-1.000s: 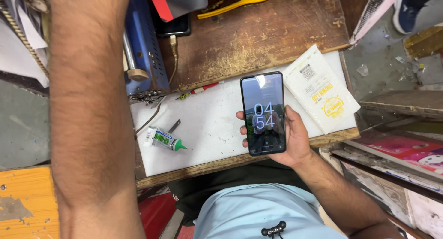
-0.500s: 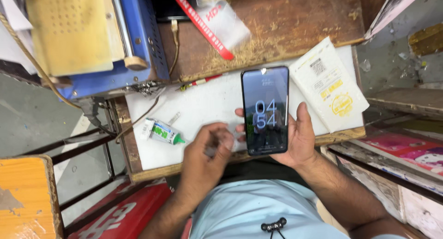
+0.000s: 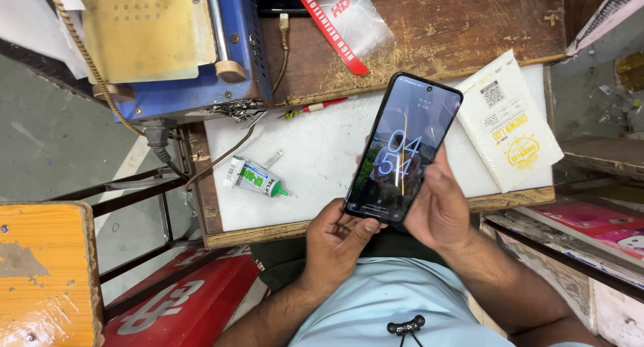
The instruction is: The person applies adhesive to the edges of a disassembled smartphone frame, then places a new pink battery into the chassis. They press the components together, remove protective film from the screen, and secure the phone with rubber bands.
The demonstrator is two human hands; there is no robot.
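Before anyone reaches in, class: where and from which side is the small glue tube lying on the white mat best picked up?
Grip the glue tube across its flat white body, coming straight down from above. It lies flat on the white mat, green nozzle pointing lower right. The body is its widest part, with bare mat on both long sides; only a thin cable passes near its crimped end.

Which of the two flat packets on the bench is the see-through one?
The clear packet with the red strip, lying on the brown wooden top beside the blue machine. The other, the pale yellow packet, is opaque.
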